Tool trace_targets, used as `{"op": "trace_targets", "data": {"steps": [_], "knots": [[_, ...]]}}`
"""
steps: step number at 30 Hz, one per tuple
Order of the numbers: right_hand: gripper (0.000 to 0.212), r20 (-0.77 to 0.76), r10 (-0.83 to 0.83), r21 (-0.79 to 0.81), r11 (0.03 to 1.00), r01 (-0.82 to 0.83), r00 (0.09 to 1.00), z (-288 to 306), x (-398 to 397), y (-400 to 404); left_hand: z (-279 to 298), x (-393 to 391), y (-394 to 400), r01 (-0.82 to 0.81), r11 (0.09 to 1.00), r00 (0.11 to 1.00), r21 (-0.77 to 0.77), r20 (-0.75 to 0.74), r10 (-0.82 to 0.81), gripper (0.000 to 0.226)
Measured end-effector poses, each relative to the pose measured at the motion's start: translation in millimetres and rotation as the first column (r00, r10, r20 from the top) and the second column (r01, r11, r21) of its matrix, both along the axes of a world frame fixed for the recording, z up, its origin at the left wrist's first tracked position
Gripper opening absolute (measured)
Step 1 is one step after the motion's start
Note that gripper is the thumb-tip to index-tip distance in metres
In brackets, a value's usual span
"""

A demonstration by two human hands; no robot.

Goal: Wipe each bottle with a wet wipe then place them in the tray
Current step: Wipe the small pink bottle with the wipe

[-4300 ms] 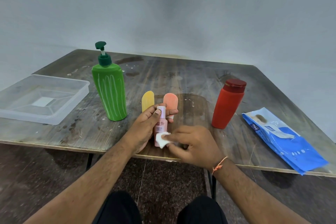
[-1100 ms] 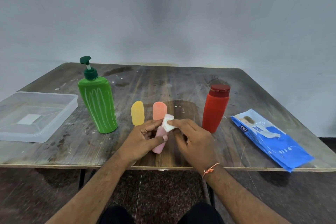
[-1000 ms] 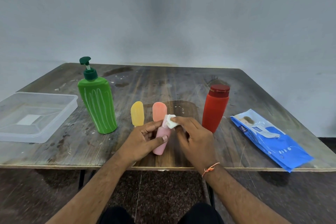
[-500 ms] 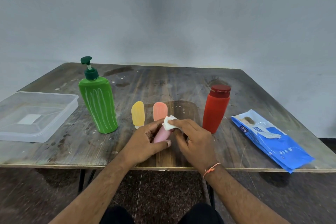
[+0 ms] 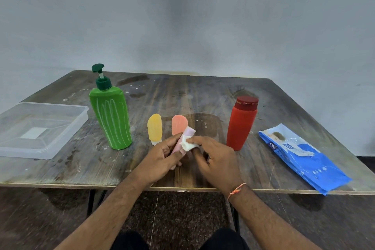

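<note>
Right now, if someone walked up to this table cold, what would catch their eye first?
Probably the two hands at the near edge: the left hand grips a small pink bottle while the right hand presses a white wet wipe against it. Next, the tall green pump bottle standing left of centre and the red bottle standing to the right.

Worn wooden table [image 5: 203, 95], stained and scuffed, stands against a plain grey-blue wall [image 5: 182, 16]. Dark speckled floor [image 5: 172, 209] lies beneath it.
</note>
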State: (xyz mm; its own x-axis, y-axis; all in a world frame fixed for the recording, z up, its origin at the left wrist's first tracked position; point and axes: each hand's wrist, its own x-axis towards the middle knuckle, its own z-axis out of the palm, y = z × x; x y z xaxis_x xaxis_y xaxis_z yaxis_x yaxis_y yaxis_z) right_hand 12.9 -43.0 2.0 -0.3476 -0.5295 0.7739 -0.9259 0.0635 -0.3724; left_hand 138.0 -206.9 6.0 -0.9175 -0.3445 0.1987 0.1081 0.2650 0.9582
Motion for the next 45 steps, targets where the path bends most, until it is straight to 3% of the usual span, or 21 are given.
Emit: {"op": "trace_targets", "data": {"steps": [5, 10, 16, 21, 24, 27, 31, 35, 38, 41, 45], "knots": [[0.032, 0.017, -0.088, -0.039, 0.995, 0.089, 0.996, -3.1, -1.4, -2.0, 4.1, 2.0, 4.3, 0.083, 0.995, 0.996, 0.047, 0.022, -0.084, 0.028], [0.036, 0.021, -0.038, 0.001, 0.999, 0.038, 0.999, -3.5, -3.5, -1.9, 2.5, 2.0, 2.1, 0.058, 0.988, 0.996, 0.147, 0.063, -0.067, 0.048], [0.033, -0.085, 0.055, 0.051, 0.997, -0.051, 0.995, -3.8, -2.0, -1.1, -3.5, 1.1, -1.3, -0.014, 0.987, 0.996, 0.157, 0.090, -0.001, 0.041], [0.024, -0.238, 0.160, 0.186, 0.975, -0.117, 0.958, -11.1, 2.6, -4.4, 2.8, -0.4, 4.1, 0.009, 0.961, 1.000, 0.276, 0.022, -0.016, 0.045], [0.024, -0.224, 0.060, 0.111, 0.993, -0.036, 0.973, -9.7, 1.8, -3.7, 1.3, -0.4, 3.7, -0.025, 0.974, 1.000, 0.226, 0.011, 0.023, 0.046], [0.028, -0.113, -0.052, 0.001, 0.999, 0.053, 0.992, -7.0, 0.0, -2.6, -1.7, 0.2, 1.3, -0.010, 0.989, 0.999, 0.147, 0.037, 0.004, 0.047], [0.027, -0.074, -0.079, 0.002, 0.997, 0.080, 0.994, -4.9, -0.1, -1.9, -4.0, 0.8, -0.2, 0.009, 0.996, 0.999, 0.094, 0.052, -0.014, 0.045], [0.030, -0.098, 0.039, 0.059, 0.998, -0.034, 0.994, -3.3, 1.9, -1.2, 3.7, 2.9, 4.6, -0.017, 0.993, 0.999, 0.115, 0.046, 0.011, 0.047], [0.027, -0.135, 0.234, 0.243, 0.950, -0.197, 0.963, -2.3, 4.8, -1.0, 6.6, 5.8, 6.3, 0.021, 0.993, 0.999, 0.114, 0.029, -0.024, 0.046], [0.027, 0.001, 0.303, 0.343, 0.895, -0.285, 0.953, 2.0, 8.0, -0.7, 11.8, 8.7, 9.3, 0.003, 0.997, 1.000, 0.073, 0.017, -0.004, 0.047], [0.026, 0.384, 0.265, 0.236, 0.898, -0.371, 0.884, 5.2, 5.5, 5.1, 10.2, 8.4, 9.7, -0.026, 0.995, 0.999, 0.092, -0.017, 0.027, 0.042]]}}
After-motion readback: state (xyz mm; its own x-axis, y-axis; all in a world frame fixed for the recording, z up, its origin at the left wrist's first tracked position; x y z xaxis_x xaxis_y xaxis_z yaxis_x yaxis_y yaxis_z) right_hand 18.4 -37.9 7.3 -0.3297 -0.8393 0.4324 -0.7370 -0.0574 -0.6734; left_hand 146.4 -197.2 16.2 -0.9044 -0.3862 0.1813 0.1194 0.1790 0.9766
